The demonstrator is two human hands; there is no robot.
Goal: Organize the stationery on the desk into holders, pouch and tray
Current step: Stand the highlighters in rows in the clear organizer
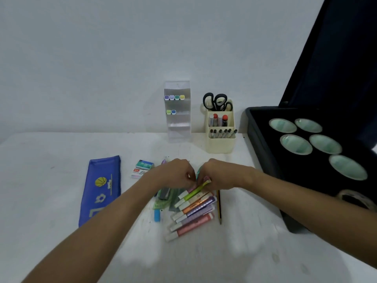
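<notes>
Several highlighter markers (193,213) lie in a loose pile at the middle of the white desk. My right hand (216,174) pinches the far end of a lime-green marker (193,194) on top of the pile. My left hand (175,173) hovers close beside it with curled fingers; what they hold is hidden. A clear tiered marker holder (177,119) stands at the back with several markers in it. A cream pen holder (221,135) holds scissors and pens. A blue pouch (102,188) lies at the left.
A black tray (265,160) with several round green dishes fills the right side, its lid raised. A pencil (219,207) lies right of the pile. Two small staple boxes (142,168), a blue eraser (157,215) and a green ruler set (163,201) sit left of it.
</notes>
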